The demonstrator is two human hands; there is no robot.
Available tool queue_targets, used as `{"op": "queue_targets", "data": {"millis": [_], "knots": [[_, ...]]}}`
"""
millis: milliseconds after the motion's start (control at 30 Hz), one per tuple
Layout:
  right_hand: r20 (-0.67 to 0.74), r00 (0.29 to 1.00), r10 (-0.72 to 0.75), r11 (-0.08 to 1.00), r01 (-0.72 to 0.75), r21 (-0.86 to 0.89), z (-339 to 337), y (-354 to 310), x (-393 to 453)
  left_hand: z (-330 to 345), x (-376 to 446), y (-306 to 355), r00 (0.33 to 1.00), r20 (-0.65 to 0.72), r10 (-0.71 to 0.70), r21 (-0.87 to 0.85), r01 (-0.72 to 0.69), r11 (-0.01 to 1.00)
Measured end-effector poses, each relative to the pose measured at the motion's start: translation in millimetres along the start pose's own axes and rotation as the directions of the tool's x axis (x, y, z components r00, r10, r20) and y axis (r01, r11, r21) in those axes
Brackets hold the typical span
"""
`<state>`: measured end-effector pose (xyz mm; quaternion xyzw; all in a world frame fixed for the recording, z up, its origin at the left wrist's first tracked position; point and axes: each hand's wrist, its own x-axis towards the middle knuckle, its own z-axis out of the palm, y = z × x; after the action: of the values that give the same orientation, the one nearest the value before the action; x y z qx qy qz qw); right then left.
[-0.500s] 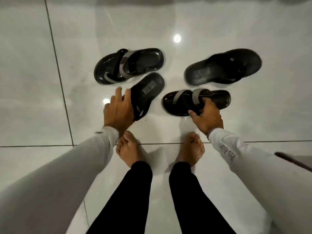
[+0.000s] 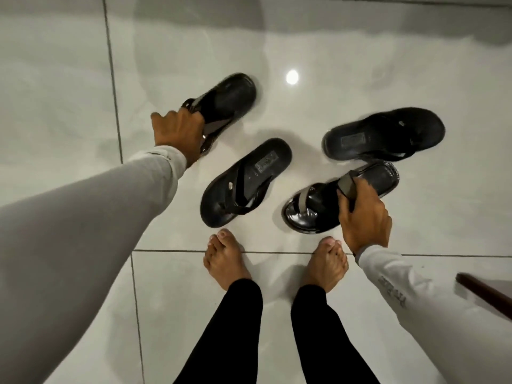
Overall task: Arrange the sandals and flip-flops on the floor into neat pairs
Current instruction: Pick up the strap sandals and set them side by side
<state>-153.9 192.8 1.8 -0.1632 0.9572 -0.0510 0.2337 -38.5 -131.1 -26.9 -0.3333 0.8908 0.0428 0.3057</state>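
**Left hand switches to the far strap sandal, so both hands now hold the matching pair**

Left hand (image 2: pixel 177 131) has left the near flip-flop (image 2: pixel 246 181), where it rested half a second ago, and is now closed around the straps at the toe end of the far strap sandal (image 2: pixel 221 103). That sandal has swung from lying crosswise to pointing diagonally away, heel up and to the right. Right hand (image 2: pixel 363 214) keeps its curled grip on the grey strap of the near strap sandal (image 2: pixel 340 198), which has also turned; whether either sandal is lifted clear of the floor I cannot tell.

Taking the near flip-flop as the landmark: it lies untouched on the tile floor (image 2: pixel 415 51), directly ahead of the bare feet (image 2: pixel 225 259), angled heel up-right. The far strap sandal sits beyond it and to its left, well apart. The near strap sandal lies just beside it on the right. The second flip-flop (image 2: pixel 385 134) rests beyond that sandal, to the landmark's upper right, lying almost crosswise.

Judging by this, the 2 strap sandals are being handled as 1 pair, but the landmark flip-flop lies between them, so nothing is paired yet. The 2 flip-flops remain at different angles and will need aligning afterwards.
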Motion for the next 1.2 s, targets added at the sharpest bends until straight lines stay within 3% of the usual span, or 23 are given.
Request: {"op": "queue_targets", "data": {"millis": [200, 367, 467, 567, 633, 700, 767, 833, 1000, 1100, 1200], "knots": [[-0.050, 0.969, -0.244, 0.962, 0.248, 0.113, -19, -71, -4, 11, -32, -75, 0.985, 0.086, -0.152, -0.029, 0.155, 0.988], [0.091, 0.925, -0.368, 0.923, 0.351, 0.160, 3, -163, 22, 27, -42, -112, 0.978, 0.118, -0.171, -0.033, 0.176, 0.984], [0.167, 0.876, -0.452, 0.892, 0.445, 0.082, 25, -219, 38, 32, -33, -122, 0.982, 0.096, -0.160, -0.059, 0.166, 0.984], [0.213, 0.783, -0.585, 0.799, 0.602, -0.017, 48, -264, 49, 28, -23, -128, 0.989, 0.022, -0.147, -0.174, 0.148, 0.974], [0.252, 0.769, -0.587, 0.786, 0.616, -0.049, 59, -285, 54, 23, -20, -129, 0.983, -0.051, -0.177, -0.317, 0.152, 0.936], [0.278, 0.805, -0.524, 0.830, 0.556, -0.048, 65, -292, 56, 22, -23, -132, 0.970, -0.080, -0.230, -0.477, 0.166, 0.863], [0.303, 0.847, -0.437, 0.884, 0.467, -0.033, 65, -288, 53, 28, -30, -137, 0.942, -0.054, -0.330, -0.613, 0.229, 0.756], [0.355, 0.845, -0.399, 0.899, 0.436, -0.027, 69, -278, 43, 44, -37, -148, 0.907, 0.045, -0.418, -0.689, 0.331, 0.645], [0.458, 0.791, -0.406, 0.840, 0.520, -0.155, 104, -256, 23, 86, -22, -165, 0.845, 0.387, -0.368, -0.672, 0.532, 0.515], [0.435, 0.808, -0.398, 0.818, 0.527, -0.231, 121, -254, 22, 97, -14, -157, 0.858, 0.410, -0.310, -0.682, 0.514, 0.521], [0.433, 0.830, -0.352, 0.824, 0.494, -0.278, 128, -254, 28, 103, -12, -148, 0.851, 0.398, -0.343, -0.681, 0.524, 0.511]]}}
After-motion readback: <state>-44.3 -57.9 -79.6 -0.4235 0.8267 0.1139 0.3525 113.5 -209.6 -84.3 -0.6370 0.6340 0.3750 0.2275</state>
